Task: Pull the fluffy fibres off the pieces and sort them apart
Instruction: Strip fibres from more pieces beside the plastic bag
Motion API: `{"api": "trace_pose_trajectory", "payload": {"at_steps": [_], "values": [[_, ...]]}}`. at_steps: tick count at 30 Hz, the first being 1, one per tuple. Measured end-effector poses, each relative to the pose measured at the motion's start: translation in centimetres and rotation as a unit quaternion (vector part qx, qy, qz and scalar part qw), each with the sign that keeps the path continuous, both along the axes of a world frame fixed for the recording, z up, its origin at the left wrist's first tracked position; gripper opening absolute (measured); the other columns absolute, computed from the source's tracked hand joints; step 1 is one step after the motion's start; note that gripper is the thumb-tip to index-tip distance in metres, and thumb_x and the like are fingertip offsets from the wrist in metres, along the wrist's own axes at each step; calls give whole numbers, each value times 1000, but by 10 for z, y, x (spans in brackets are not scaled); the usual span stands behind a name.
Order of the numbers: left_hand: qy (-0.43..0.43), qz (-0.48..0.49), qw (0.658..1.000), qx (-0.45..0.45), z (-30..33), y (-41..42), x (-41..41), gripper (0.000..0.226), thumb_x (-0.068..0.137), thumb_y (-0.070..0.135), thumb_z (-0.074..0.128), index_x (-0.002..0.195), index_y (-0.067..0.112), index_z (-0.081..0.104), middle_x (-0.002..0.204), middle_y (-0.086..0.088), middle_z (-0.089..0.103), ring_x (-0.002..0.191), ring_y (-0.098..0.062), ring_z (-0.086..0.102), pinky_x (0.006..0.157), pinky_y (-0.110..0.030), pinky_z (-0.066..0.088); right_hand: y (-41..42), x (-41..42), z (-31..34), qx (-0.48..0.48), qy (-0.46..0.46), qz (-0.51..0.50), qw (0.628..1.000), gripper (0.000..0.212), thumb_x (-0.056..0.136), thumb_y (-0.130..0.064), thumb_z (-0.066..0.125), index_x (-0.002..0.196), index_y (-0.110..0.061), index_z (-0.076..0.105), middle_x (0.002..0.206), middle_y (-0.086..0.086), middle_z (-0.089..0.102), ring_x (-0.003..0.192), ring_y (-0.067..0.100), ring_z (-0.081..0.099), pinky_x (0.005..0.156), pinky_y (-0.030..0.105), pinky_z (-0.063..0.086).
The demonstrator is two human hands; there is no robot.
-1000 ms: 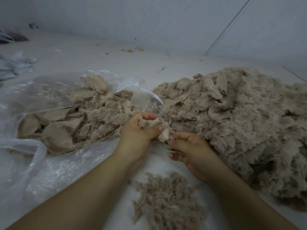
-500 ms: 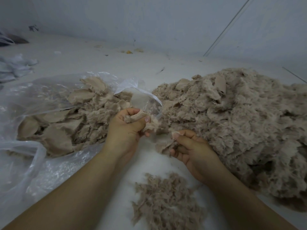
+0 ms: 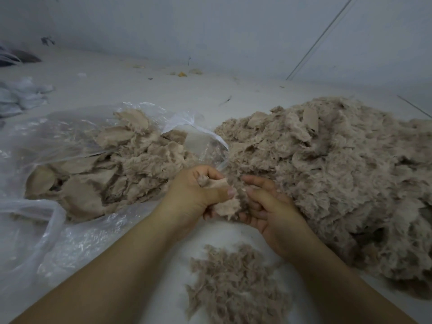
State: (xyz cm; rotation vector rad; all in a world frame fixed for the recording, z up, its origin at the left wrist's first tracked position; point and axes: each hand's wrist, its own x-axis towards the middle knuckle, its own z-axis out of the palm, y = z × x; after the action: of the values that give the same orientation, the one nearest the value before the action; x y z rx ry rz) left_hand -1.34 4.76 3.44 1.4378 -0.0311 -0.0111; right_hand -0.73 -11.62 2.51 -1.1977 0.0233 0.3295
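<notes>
Left hand (image 3: 198, 195) grips a beige fluffy piece (image 3: 223, 202), fingers curled round its upper end, thumb pressed across the front. Right hand (image 3: 268, 206) meets it from the other side, fingers bent and pinching at the fluff on the piece's right edge; how firm that pinch is, cannot tell. Piece sits between the two hands, raised off the white surface (image 3: 145, 90). Its long axis runs roughly up-down in view, slightly tilted, smooth backing end poking up out of the left fist, frayed fuzzy end hanging below the thumb.

Around the grip: just behind and to the right of it, big heap of unsorted fluffy pieces (image 3: 339, 178), touching or nearly touching the right hand's knuckles. Behind and to the left, clear plastic bag (image 3: 70, 141) lying open, holding stripped flat pieces (image 3: 105, 174); bag's mouth edge is right behind the left hand. Below the grip, toward the person, between the forearms, small loose pile of pulled fibres (image 3: 236, 286), apart from the hands. Nothing lies between grip and fibre pile. Bag plastic spreads out under the left forearm.

Far left of the grip, crumpled pale material (image 3: 21, 94) at the frame edge. Far behind, small scraps (image 3: 182, 74) of debris near the wall (image 3: 210, 26).
</notes>
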Motion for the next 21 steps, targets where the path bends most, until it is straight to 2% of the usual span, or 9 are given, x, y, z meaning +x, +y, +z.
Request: {"api": "trace_pose_trajectory", "payload": {"at_steps": [3,5,7,9,12,14,16,18,21], "values": [[-3,11,1000,9,-1,-5,-1,27,61,11,83,78,14,63,57,-3,61,38,-12,49,34,-20,37,-3,-2,-1,10,-33,24,999,13,90,-15,59,103,-14,57,53,-10,59,48,2,56,49,19,49],[-7,11,1000,-12,-2,-6,-1,30,64,6,82,87,7,62,65,-8,63,44,-18,55,36,-22,42,-3,-3,0,14,-47,34,998,22,74,-26,69,91,-16,61,64,-5,66,55,7,60,49,20,48],[-13,-5,999,-37,-3,-9,-1,33,69,1,78,97,-1,60,75,-16,65,54,-28,63,42,-27,49,-4,-3,-1,3,-60,43,997,21,65,-29,74,83,-20,69,76,3,71,60,14,63,51,22,50],[-21,-26,998,-56,-3,-12,-3,29,76,-4,74,101,-2,60,84,-18,68,63,-33,67,48,-32,55,-4,-3,-3,16,-65,55,996,19,68,-29,78,86,-24,74,83,6,72,61,17,65,54,26,53],[-29,-38,997,-65,-3,-13,-5,33,81,-11,69,109,3,61,90,-15,69,71,-29,71,58,-37,59,-5,-2,-5,41,-57,60,996,30,69,-37,78,95,-23,74,84,5,71,58,13,62,60,24,54],[-30,-50,996,-74,-3,-13,-5,36,83,-13,66,112,6,61,91,-16,68,75,-28,71,61,-37,59,-5,-2,-5,33,-55,61,996,26,68,-39,78,90,-26,76,84,3,72,58,10,61,60,23,54],[-31,-53,995,-76,-4,-13,-4,33,84,-12,65,111,8,61,96,-22,67,78,-32,71,62,-36,59,-5,-1,-6,27,-48,54,997,14,71,-30,78,84,-27,77,88,4,74,64,12,65,62,23,55],[-27,-40,997,-68,-5,-13,-3,27,86,-10,64,106,7,62,100,-28,64,81,-37,71,61,-37,59,-6,1,-9,19,-36,42,998,15,69,-24,76,84,-20,76,92,10,75,74,17,71,64,25,56],[-19,-33,996,-79,-8,-11,-1,15,89,-8,61,100,2,61,81,-17,67,73,-39,71,57,-39,59,-6,2,-13,38,-22,46,998,11,75,-21,70,75,-10,70,81,13,73,69,18,70,62,27,57]]}}
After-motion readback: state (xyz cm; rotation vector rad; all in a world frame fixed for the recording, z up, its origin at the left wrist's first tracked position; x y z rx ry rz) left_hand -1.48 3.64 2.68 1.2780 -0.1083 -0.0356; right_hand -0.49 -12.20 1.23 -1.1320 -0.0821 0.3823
